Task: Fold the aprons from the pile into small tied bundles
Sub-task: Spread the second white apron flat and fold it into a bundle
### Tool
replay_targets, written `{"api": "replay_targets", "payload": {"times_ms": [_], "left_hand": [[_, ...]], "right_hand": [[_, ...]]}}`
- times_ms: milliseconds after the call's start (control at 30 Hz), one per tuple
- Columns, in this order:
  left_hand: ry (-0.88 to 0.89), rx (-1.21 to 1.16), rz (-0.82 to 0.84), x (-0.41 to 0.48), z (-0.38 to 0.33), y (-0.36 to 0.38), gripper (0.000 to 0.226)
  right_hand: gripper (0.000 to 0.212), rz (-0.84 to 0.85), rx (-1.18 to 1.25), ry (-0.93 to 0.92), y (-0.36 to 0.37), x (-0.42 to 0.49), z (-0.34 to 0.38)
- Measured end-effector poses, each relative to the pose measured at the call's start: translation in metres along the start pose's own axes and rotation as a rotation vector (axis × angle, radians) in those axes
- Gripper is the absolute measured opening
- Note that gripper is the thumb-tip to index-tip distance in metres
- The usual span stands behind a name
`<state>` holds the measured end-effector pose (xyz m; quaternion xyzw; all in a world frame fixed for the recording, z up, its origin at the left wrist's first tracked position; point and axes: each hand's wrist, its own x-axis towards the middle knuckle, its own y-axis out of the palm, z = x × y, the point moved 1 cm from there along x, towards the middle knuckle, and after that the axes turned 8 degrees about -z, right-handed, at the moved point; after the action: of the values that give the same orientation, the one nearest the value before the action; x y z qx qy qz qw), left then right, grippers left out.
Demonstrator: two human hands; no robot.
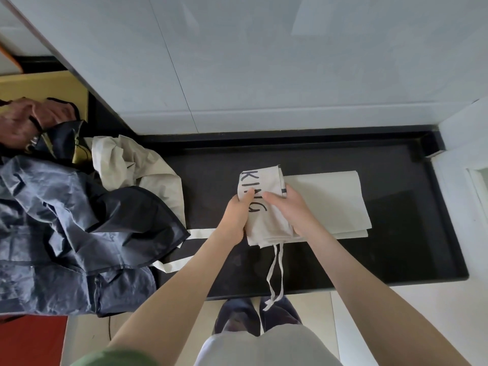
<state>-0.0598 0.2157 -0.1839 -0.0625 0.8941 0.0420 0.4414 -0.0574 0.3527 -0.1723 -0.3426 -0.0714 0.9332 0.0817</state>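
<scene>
Item 1: black counter [369,260], glossy, with a raised rim; every place below is given against it.

Item 2: cream apron [266,220], folded into a narrow thick packet with dark letters "KING" on its upper face; held just above the counter's middle; its right side meets a flat cream panel [330,202] lying on the counter's right half; whether panel and packet are one cloth cannot be told.

Item 3: ties [276,276], two cream tapes, hanging from the packet's near end, crossing the counter's front edge and dangling past it.

Item 4: left hand [236,217], over the counter's middle; thumb pressed on the lettered face, fingers curled under the packet's left edge, pinching it.

Item 5: right hand [290,210], beside it over the counter's middle; thumb laid on top, fingers wrapped round the packet's right edge, pinching it.

Item 6: pile [79,228] at the counter's left end; crumpled navy cloth uppermost and nearest, a crumpled cream apron [132,165] behind it toward the back rim, a rust-brown cloth [26,120] farthest left; a cream strap [198,233] trails from the pile onto the counter.

Item 7: white tiled wall [264,62], directly behind the counter.

Item 8: dark slippers [237,315], on pale floor below the counter's front edge.
</scene>
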Motion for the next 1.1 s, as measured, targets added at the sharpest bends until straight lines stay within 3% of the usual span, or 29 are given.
{"api": "replay_targets", "payload": {"times_ms": [133,233,333,400,500,600,700,800,900,967,1100], "left_hand": [[0.271,0.378,-0.222,-0.003,0.000,0.003,0.031],[0.710,0.701,-0.332,-0.005,0.001,0.004,0.048],[1.061,1.167,-0.312,-0.002,0.012,0.009,0.054],[1.106,1.425,-0.279,0.000,0.018,0.011,0.060],[0.956,1.558,-0.182,0.009,0.026,0.010,0.062],[0.863,1.558,-0.195,0.012,0.027,0.013,0.061],[0.833,1.488,-0.148,0.012,0.026,0.015,0.060],[0.749,1.063,-0.107,0.004,0.019,0.009,0.057],[0.620,0.667,-0.142,-0.007,0.013,-0.001,0.057],[0.576,0.640,-0.110,-0.009,0.011,0.000,0.058],[0.405,0.345,-0.129,-0.016,0.000,0.001,0.054]], "right_hand": [[0.031,-0.156,-0.279,-0.177,0.002,0.000,-0.007],[0.038,-0.225,-0.527,-0.336,0.007,-0.002,-0.013],[0.050,-0.316,-0.760,-0.438,0.006,-0.002,-0.020],[0.050,-0.404,-0.831,-0.553,0.003,-0.001,-0.029],[0.048,-0.566,-1.029,-0.795,0.001,0.002,-0.043],[0.052,-0.483,-1.049,-0.827,-0.001,0.000,-0.050],[0.059,-0.345,-0.855,-0.667,-0.003,-0.006,-0.046],[0.049,-0.205,-0.495,-0.308,-0.006,-0.012,-0.032],[0.045,0.124,-0.152,0.044,-0.011,-0.022,-0.018],[0.046,0.318,0.013,0.139,-0.008,-0.029,-0.015],[0.025,0.291,0.327,0.210,0.002,-0.037,-0.011]]}}
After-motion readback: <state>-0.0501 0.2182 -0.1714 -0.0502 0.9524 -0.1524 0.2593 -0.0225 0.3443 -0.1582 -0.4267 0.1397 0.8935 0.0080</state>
